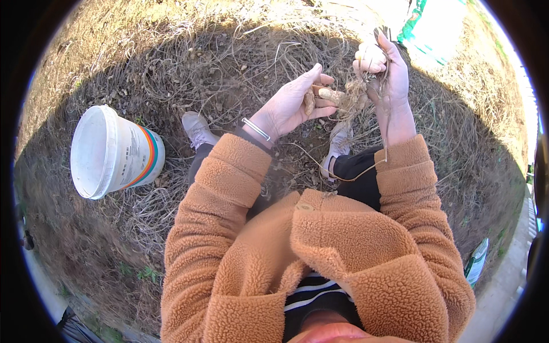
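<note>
My right hand (392,77) is closed round the stems of a dried peanut plant, fingers curled into a fist. The plant's tangled roots (355,94) hang from it toward my left hand. My left hand (294,103), with a silver bangle at the wrist, is cupped beside the roots, its fingers bent round some peanuts (310,102). Another pale peanut pod (330,95) lies across those fingertips, against the roots. Whether that pod is still joined to the plant, I cannot tell. A long thin stem dangles below my right wrist.
To the left, a white plastic bucket (117,157) with coloured stripes lies tipped toward the left. Dry vines and straw (229,63) cover the soil around my shoes (197,128). A white and green sack (429,34) is at the far right, and a green packet (476,262) lies lower right.
</note>
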The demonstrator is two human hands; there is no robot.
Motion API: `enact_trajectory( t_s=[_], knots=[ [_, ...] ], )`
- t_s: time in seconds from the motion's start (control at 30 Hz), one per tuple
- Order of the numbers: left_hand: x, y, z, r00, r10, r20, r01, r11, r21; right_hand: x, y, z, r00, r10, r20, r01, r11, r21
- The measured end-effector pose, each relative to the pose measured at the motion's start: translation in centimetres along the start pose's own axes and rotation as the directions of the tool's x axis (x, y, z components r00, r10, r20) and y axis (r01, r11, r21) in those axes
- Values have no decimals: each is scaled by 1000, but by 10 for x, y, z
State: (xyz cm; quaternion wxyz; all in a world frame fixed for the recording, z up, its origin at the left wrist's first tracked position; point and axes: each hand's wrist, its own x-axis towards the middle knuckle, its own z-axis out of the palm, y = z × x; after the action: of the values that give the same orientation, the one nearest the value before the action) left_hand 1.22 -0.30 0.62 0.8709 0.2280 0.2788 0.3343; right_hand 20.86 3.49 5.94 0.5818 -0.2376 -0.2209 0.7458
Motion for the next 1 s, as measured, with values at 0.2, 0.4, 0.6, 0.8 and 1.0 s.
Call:
enact_trajectory(
  t_s=[0.2,0.4,0.6,0.8,1.0],
  knots=[
    [-4,-15,22,988,62,138,-30,974,-225,3,3,-1,998,45,52,-50,994,99],
    [-10,-15,28,972,233,13,-233,972,-2,5,6,2,1000,-20,-2,20,996,92],
    [-7,-14,23,987,121,109,-95,972,-213,1,13,14,995,76,62,-78,997,30],
    [-4,-7,13,954,248,-169,-219,960,173,-3,15,17,981,182,71,-178,983,-51],
    [3,7,-4,840,349,-416,-275,934,228,-2,10,9,968,223,118,-232,970,69]
  ],
)
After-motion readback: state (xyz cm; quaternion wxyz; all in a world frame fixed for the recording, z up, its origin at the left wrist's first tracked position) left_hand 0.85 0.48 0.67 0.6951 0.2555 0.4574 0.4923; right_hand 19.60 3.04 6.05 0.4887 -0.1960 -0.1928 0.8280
